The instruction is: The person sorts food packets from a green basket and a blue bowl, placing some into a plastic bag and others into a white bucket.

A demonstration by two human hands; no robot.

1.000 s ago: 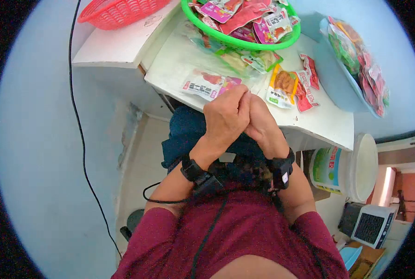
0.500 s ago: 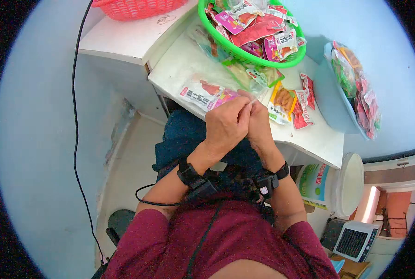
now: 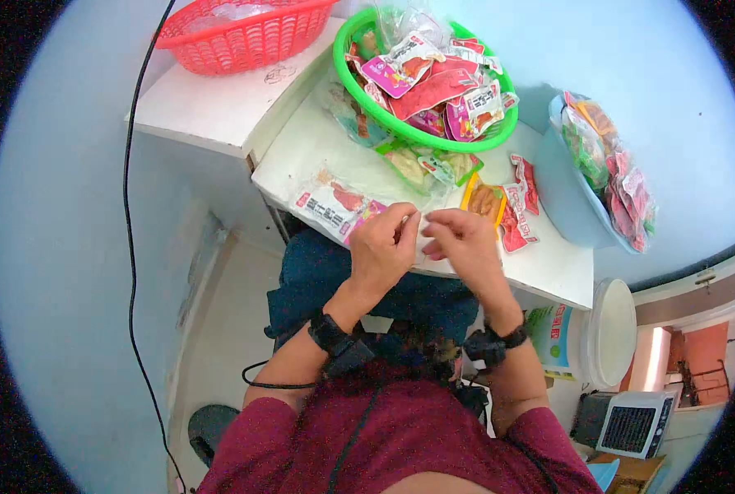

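We note the right grip (image 3: 471,251), previously against the left grip (image 3: 380,251), now apart, loosely spread; the left remains pinched, contents unclear, beside the white-and-purple packet (image 3: 334,207) on the counter (image 3: 553,262).

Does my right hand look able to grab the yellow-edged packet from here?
Probably yes: the yellow-edged packet lies on the table just beyond the right hand, its visible part looks uncovered, and red packets sit close beside it.
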